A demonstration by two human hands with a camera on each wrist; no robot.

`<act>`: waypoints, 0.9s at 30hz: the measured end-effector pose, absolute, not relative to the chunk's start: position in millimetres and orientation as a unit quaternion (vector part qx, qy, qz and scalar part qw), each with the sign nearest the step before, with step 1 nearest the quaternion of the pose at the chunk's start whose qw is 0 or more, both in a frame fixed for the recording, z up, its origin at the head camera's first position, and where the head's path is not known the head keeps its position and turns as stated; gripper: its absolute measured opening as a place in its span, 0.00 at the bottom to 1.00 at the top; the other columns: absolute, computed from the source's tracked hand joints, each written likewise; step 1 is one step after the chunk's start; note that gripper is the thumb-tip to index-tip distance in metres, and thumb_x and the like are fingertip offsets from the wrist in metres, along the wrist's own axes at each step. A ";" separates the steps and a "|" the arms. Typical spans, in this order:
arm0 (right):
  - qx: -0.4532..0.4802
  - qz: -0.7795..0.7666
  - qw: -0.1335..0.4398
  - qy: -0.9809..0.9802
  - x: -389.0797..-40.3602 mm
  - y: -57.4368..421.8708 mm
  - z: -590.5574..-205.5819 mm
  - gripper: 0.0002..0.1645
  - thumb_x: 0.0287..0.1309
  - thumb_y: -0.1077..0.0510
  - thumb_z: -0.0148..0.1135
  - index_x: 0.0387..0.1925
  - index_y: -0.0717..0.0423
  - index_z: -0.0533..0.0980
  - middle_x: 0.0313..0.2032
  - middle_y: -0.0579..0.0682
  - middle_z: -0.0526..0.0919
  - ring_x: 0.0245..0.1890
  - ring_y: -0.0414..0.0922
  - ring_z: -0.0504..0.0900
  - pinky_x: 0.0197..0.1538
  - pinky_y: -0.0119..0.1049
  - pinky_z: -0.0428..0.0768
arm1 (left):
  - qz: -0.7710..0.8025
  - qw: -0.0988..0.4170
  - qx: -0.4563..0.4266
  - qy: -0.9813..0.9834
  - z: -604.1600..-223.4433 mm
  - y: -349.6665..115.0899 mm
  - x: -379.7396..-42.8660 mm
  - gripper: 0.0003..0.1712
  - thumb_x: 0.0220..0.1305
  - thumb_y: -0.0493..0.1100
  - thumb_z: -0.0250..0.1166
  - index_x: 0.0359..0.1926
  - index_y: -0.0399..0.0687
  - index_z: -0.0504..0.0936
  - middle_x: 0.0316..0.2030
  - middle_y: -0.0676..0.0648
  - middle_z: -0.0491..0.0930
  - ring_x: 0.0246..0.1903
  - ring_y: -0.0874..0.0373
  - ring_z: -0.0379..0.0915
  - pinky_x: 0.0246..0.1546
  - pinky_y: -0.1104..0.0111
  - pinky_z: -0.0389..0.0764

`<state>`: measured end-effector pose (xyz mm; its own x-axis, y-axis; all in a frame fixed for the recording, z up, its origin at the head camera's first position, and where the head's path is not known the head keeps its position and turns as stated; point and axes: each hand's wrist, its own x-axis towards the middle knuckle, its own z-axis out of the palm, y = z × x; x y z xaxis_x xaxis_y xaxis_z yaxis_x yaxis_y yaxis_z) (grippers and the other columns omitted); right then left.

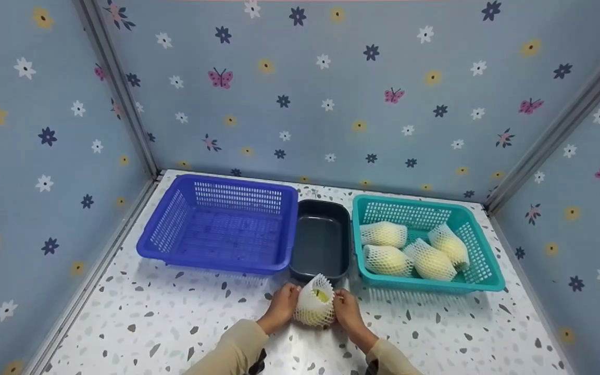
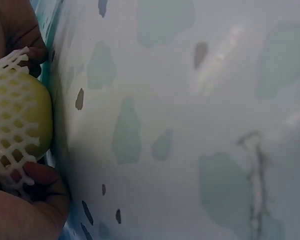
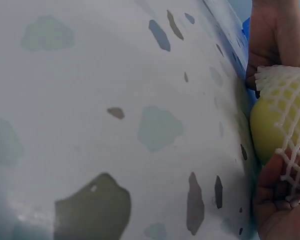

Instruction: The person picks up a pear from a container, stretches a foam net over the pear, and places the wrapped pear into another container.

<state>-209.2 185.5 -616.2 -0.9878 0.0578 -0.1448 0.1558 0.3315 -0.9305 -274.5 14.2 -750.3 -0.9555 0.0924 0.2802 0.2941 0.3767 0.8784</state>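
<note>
A yellow fruit in a white foam net sleeve (image 1: pixel 314 308) stands at the front of the table, just before the dark tray. From its left side my left hand (image 1: pixel 282 307) pinches the sleeve, and my right hand (image 1: pixel 348 311) pinches it on the opposite side. In the left wrist view, the left thumb and fingers (image 2: pixel 45 182) grip the net's edge, with bare yellow fruit (image 2: pixel 42 112) showing past it. The right wrist view has the right fingers (image 3: pixel 270 182) curled at the net's edge, beside the exposed fruit (image 3: pixel 264 131).
A blue basket (image 1: pixel 216 265) stands at the back left. Next to it is a dark grey tray (image 1: pixel 323 242). The teal basket (image 1: pixel 425 284) on the right holds several net-wrapped yellow fruits (image 1: pixel 432 260). Flower-patterned panels (image 1: pixel 321 135) enclose the speckled white table (image 1: pixel 451 338).
</note>
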 end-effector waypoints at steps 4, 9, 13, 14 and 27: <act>0.068 -0.570 0.054 0.817 -207.8 180.2 -613.4 0.12 0.63 0.59 0.43 0.33 0.64 0.69 0.27 0.49 0.71 0.27 0.41 0.69 0.30 0.33 0.69 | -0.520 0.161 -0.148 -0.826 -824.9 15.6 -304.9 0.12 0.65 0.52 0.47 0.28 0.53 0.69 0.20 0.55 0.71 0.20 0.61 0.68 0.19 0.70 0.66; 0.044 -0.588 0.075 0.804 -200.6 173.5 -605.2 0.16 0.65 0.52 0.39 0.35 0.62 0.65 0.26 0.47 0.65 0.27 0.41 0.66 0.31 0.34 0.66 | -0.564 0.081 -0.106 -0.815 -725.0 9.1 -263.5 0.14 0.66 0.47 0.45 0.31 0.42 0.70 0.24 0.46 0.72 0.26 0.54 0.68 0.26 0.63 0.69; 0.052 -0.653 0.091 0.750 -195.7 170.6 -596.4 0.17 0.66 0.50 0.37 0.37 0.61 0.63 0.26 0.46 0.67 0.24 0.40 0.68 0.28 0.34 0.70 | -0.596 0.012 -0.047 -0.802 -623.9 6.6 -227.2 0.12 0.66 0.41 0.45 0.33 0.36 0.70 0.28 0.43 0.71 0.30 0.52 0.67 0.33 0.61 0.69; 0.059 -0.668 0.092 0.736 -195.4 170.2 -594.0 0.17 0.66 0.50 0.36 0.37 0.61 0.63 0.27 0.47 0.67 0.24 0.40 0.69 0.27 0.34 0.70 | -0.603 0.004 -0.041 -0.797 -608.6 6.4 -222.4 0.12 0.67 0.40 0.44 0.33 0.37 0.70 0.28 0.44 0.71 0.31 0.54 0.66 0.33 0.62 0.69; 0.083 -0.700 0.078 0.705 -199.2 172.6 -579.1 0.18 0.66 0.50 0.37 0.41 0.61 0.64 0.27 0.48 0.69 0.24 0.39 0.69 0.28 0.33 0.71 | -0.711 0.025 -0.017 -0.702 -554.9 17.6 -208.5 0.09 0.64 0.32 0.44 0.32 0.27 0.66 0.25 0.48 0.65 0.25 0.61 0.61 0.28 0.73 0.65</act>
